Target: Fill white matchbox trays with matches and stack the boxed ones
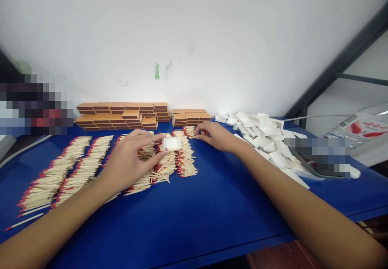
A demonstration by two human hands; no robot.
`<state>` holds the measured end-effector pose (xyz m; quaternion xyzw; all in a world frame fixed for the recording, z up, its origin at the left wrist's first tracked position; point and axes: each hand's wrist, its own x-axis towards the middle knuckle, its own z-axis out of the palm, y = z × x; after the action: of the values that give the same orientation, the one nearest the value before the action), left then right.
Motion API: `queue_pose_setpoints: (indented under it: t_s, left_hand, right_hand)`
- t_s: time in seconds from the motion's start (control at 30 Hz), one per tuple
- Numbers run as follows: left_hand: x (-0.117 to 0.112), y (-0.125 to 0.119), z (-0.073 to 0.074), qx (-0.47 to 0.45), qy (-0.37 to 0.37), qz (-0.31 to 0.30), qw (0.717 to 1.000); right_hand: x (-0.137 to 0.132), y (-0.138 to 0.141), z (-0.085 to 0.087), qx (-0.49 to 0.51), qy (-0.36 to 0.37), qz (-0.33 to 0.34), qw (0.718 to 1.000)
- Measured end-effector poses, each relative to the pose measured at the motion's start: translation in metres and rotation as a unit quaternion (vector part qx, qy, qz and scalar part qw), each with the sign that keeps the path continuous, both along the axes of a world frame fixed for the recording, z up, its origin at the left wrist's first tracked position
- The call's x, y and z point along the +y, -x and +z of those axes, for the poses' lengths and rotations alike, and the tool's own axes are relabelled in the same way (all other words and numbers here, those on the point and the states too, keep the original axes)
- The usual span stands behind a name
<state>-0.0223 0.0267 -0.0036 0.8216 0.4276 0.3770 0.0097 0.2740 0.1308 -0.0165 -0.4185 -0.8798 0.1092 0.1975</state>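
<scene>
Between the thumb and fingers of my left hand is a small white matchbox tray, held just above the rows of matches. A red match head shows at the tray's near edge. My right hand is at the far end of the rightmost match row, fingers curled with their tips against the ends of a small bunch of matches. Whether those fingertips grip any is too small to tell. More red-headed matches lie under and behind my left hand, partly hidden by it.
Stacked orange-brown matchboxes line the wall, with a smaller stack beside them. At the right lie a heap of white trays and a dark phone-like device. Two long match rows cover the left of the blue table.
</scene>
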Motion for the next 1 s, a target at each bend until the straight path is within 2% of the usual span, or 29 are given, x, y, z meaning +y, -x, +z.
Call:
queue_pose_setpoints:
  t_s: [0.2,0.3,0.47,0.6,0.7,1.0]
  left_hand:
    - [0.0,0.0,-0.002,0.0,0.003,-0.005,1.0]
    - [0.001,0.0,-0.002,0.003,-0.002,-0.002,1.0]
    - [0.002,0.001,-0.003,0.004,-0.002,0.018,1.0]
    - [0.002,0.002,-0.004,0.01,0.006,0.032,0.999]
    - [0.002,0.001,-0.005,0.007,0.007,0.03,0.999]
    - [-0.002,-0.001,-0.002,-0.012,0.004,-0.004,1.0]
  right_hand:
    - [0.003,-0.002,-0.002,-0.015,0.002,-0.011,1.0]
    - [-0.002,-0.001,0.003,-0.025,0.013,-0.02,0.999]
    - [-0.026,0.015,0.022,0.021,-0.037,0.007,0.999]
    - [-0.049,0.034,0.029,0.06,-0.087,0.051,0.993]
    - [-0.056,0.041,0.029,0.063,-0.097,0.074,0.991]
    - [-0.066,0.051,0.023,0.037,-0.076,0.087,0.993]
